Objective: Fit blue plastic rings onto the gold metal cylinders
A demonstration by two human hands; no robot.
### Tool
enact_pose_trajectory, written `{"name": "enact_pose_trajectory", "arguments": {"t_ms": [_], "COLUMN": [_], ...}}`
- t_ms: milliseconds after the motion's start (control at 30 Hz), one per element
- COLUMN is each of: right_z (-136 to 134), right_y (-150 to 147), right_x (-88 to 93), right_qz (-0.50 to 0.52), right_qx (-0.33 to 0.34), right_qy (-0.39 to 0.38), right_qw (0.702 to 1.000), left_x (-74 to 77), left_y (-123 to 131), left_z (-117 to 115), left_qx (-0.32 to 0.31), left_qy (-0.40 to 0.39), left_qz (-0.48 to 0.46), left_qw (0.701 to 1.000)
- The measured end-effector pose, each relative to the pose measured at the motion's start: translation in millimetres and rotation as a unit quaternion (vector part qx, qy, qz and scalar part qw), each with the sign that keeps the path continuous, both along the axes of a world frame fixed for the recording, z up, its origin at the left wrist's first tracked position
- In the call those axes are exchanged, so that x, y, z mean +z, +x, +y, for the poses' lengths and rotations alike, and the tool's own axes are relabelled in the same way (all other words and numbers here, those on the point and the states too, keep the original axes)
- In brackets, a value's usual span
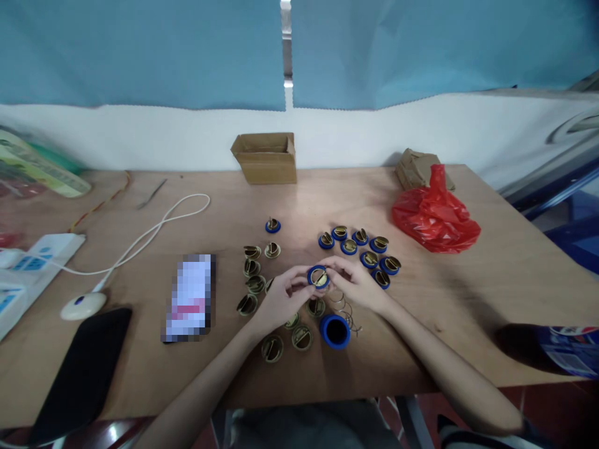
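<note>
My left hand (286, 298) and my right hand (358, 284) meet over the table. Between their fingertips they grip a round brass piece with a blue ring (319, 277), its face turned up toward me. Just below the hands lie loose wire rings (344, 304) and a blue cylinder with a dark hollow (336, 331). To the left and in front are several round brass pieces without blue rings (302, 337), some partly hidden by my left hand. Right of my hands sit several blue-ringed brass pieces (369, 259). One more blue-ringed piece (272, 225) stands apart farther back.
Against the wall stand an open cardboard box (269, 168) and a crumpled brown package (416, 167), with a red plastic bag (435, 218) before it. At left are a lit phone (189, 299), a black phone (84, 374), a white cable (154, 234) and a power strip (37, 268). A bottle (552, 349) lies right.
</note>
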State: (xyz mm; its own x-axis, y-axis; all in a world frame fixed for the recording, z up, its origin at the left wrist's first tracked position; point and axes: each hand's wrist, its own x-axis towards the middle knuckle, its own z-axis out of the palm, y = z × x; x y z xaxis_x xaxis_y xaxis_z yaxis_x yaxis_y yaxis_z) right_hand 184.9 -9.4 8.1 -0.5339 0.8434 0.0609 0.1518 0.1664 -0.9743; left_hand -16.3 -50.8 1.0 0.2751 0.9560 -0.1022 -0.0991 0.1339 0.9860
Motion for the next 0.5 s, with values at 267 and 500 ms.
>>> {"name": "enact_pose_trajectory", "arguments": {"t_ms": [267, 500], "right_z": [-1.3, 2.3], "right_y": [-0.3, -0.2], "right_x": [9.4, 9.3], "right_qz": [-0.057, 0.003], "right_qx": [-0.032, 0.009], "right_qy": [0.073, -0.011], "right_qw": [0.995, 1.000], "left_x": [-0.5, -5.9], "left_y": [-1.9, -2.2], "left_z": [0.7, -0.3], "left_qx": [-0.002, 0.006], "left_qy": [0.008, 0.015], "left_qz": [0.002, 0.020], "left_qw": [1.000, 1.000]}}
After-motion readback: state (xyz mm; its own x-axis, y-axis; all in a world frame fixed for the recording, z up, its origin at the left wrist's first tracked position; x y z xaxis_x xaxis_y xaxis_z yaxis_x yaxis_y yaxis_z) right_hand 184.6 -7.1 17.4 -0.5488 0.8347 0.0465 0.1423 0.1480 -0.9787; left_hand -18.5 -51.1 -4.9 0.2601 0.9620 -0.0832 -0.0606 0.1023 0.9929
